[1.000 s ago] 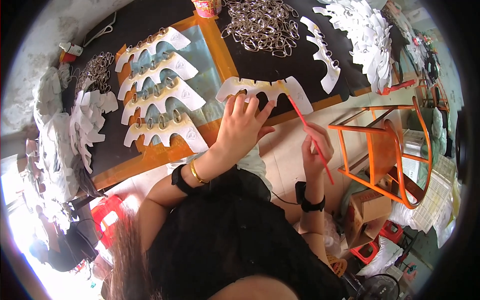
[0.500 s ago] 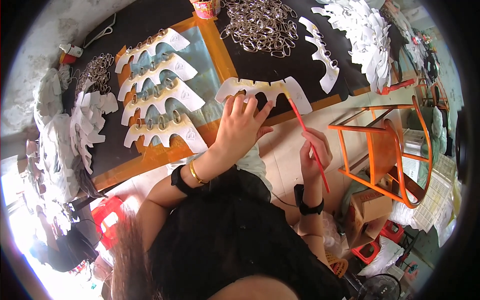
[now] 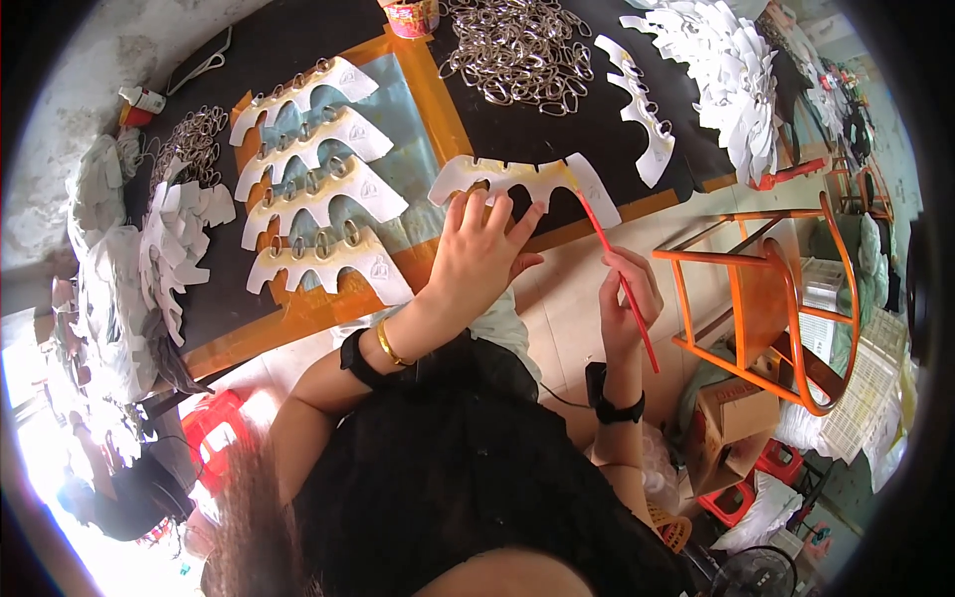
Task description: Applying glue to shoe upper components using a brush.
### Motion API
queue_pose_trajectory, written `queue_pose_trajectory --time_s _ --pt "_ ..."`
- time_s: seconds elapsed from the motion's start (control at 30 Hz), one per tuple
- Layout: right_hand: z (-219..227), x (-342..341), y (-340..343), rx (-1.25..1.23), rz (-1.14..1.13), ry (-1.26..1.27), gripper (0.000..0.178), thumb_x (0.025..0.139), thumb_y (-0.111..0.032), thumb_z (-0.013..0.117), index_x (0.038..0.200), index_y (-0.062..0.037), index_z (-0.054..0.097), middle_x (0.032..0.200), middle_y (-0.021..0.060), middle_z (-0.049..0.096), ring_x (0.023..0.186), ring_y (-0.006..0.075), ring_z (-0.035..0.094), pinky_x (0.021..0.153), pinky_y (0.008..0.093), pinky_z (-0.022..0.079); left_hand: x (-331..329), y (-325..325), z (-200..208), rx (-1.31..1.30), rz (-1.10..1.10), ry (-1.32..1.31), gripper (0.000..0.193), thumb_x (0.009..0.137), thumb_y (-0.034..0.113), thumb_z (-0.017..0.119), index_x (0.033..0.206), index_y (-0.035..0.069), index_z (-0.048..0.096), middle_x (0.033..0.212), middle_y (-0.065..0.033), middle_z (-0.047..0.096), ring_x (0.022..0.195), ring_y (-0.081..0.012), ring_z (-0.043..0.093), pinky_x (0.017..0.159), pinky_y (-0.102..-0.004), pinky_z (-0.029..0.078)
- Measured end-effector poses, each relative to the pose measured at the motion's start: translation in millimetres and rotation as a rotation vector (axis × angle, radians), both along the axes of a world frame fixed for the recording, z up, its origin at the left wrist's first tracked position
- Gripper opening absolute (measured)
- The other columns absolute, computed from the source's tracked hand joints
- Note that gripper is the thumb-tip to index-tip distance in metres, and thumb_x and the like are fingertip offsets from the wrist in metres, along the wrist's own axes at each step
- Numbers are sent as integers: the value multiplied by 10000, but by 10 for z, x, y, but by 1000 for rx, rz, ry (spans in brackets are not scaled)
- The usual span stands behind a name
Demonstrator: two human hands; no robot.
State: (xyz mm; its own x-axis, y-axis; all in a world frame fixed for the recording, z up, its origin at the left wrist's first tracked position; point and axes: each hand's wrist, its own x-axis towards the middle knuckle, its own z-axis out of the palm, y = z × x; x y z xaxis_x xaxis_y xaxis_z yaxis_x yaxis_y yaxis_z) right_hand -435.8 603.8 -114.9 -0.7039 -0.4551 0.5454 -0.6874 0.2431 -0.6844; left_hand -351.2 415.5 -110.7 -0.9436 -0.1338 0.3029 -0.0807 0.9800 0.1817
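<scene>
A white scalloped piece (image 3: 537, 183) with yellowish smears along its notched upper edge lies at the table's front edge. My left hand (image 3: 476, 249) rests on its lower left part, fingers spread and laid flat. In my right hand (image 3: 631, 289) is a slim red-handled brush (image 3: 600, 231), slanting up and left, its tip on the right part of the piece. Left of my hands, several similar white pieces (image 3: 328, 191) lie in a stack of overlapping rows, with metal rings set along their upper edges.
A heap of metal rings (image 3: 522, 55) lies at the back. Beside it are another ringed white piece (image 3: 652, 149) and a pile of white pieces (image 3: 731, 90). More pieces (image 3: 174, 239) and rings (image 3: 199, 139) lie far left. An orange chair (image 3: 761, 298) stands at the right.
The brush tip has shifted slightly right along the white piece, and my right hand has moved a little with it. My left hand stays in place.
</scene>
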Motion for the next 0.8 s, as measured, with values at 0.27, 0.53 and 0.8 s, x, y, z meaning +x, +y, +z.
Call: queue_pose_trajectory --time_s 0.27,0.53,0.8 --pt "32 11 -62 19 52 51 249 724 121 562 931 1 630 923 147 643 797 268 641 688 297 521 4 -1 -2 -8 1 -23 583 763 431 638 1281 206 495 1091 -94 469 1028 -271 442 923 -429 382" --pt "72 26 -59 38 75 38 246 719 119 561 921 -2 634 910 138 641 784 262 637 675 290 517 6 -2 -5 -17 -3 -20 582 764 427 641 1281 206 494 1093 -91 467 1032 -265 442 914 -421 389" --pt "57 -22 81 43 108 102 241 708 126 562 899 -4 633 898 136 638 770 256 634 664 283 517 0 -4 -5 -3 -2 -35 584 767 434 633 1286 208 489 1084 -92 472 1020 -267 445 904 -419 392"
